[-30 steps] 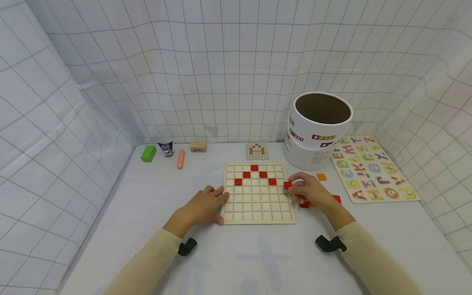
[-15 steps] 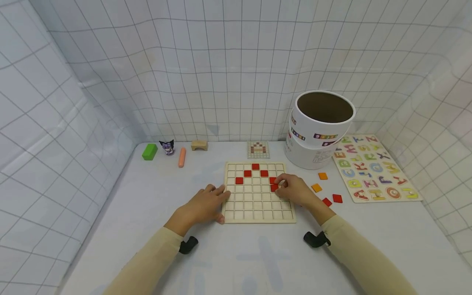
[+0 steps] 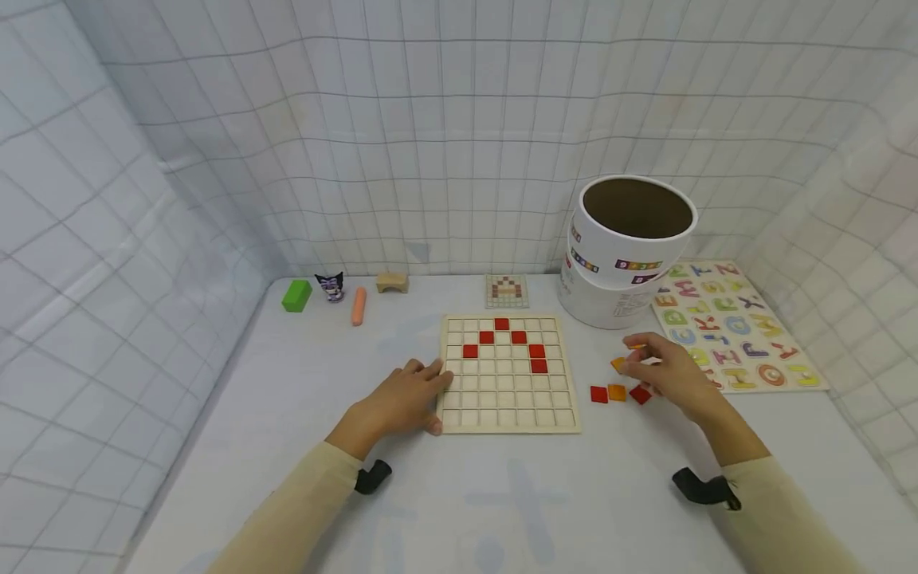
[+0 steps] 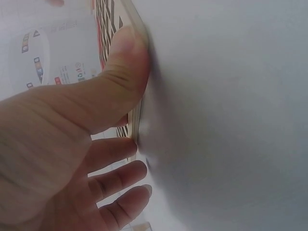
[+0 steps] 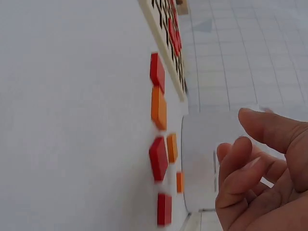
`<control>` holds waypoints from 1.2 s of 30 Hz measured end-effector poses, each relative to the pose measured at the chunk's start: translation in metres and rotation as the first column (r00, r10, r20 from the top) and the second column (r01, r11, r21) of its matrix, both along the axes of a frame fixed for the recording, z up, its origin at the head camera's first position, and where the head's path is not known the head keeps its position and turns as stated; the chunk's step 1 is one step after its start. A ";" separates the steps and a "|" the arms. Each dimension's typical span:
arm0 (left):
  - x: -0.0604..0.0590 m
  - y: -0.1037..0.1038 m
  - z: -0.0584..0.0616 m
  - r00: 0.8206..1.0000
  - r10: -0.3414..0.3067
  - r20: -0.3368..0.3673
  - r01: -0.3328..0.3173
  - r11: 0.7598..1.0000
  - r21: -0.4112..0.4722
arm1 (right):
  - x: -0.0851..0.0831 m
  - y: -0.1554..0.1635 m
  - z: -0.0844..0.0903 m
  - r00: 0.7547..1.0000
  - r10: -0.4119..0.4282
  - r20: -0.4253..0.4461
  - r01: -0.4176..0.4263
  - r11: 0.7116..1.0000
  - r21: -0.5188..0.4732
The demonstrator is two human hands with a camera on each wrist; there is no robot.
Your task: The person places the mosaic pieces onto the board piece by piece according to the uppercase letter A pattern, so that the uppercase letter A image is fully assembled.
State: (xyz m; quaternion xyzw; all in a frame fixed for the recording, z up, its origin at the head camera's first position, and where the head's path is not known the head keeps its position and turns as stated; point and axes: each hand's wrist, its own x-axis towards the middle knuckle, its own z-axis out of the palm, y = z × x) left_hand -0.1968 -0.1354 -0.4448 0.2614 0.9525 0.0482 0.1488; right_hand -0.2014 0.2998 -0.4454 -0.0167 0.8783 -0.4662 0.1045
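A wooden grid board [image 3: 511,408] lies mid-table with several red tiles [image 3: 539,366] set in a peak shape. My left hand [image 3: 402,399] rests flat against the board's left edge; in the left wrist view its thumb [image 4: 122,60] presses the board edge [image 4: 138,103] and the fingers lie straight. My right hand [image 3: 663,371] hovers right of the board over loose tiles: a red tile [image 3: 598,394], an orange tile [image 3: 617,392] and another red one [image 3: 641,394]. In the right wrist view the right hand [image 5: 255,168] is loosely curled and empty above the red [image 5: 159,158] and orange [image 5: 159,108] tiles.
A white bucket [image 3: 624,247] stands behind the loose tiles, an alphabet puzzle [image 3: 731,327] to its right. A pattern card [image 3: 506,291] lies behind the board. A green block [image 3: 296,295], a small figurine [image 3: 331,287], an orange stick [image 3: 358,305] and a wooden arch [image 3: 391,282] line the back left. Gridded cloth walls enclose the table.
My right hand set a red tile into the board below the right-hand red one, then moved right to the loose tiles. The left hand stayed on the board's edge.
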 end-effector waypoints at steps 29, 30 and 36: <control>0.004 0.001 -0.003 1.000 0.019 0.002 -0.019 1.000 0.022 | 0.022 0.043 -0.023 0.999 -0.049 -0.004 0.047 0.931 0.361; 0.004 0.001 -0.003 1.000 0.017 -0.002 -0.017 1.000 0.019 | 0.021 0.043 -0.023 0.998 -0.058 0.003 0.053 0.938 0.343; 0.002 0.001 -0.004 1.000 0.007 -0.007 -0.007 1.000 0.012 | 0.019 0.034 -0.023 0.998 -0.062 -0.015 0.063 0.989 0.136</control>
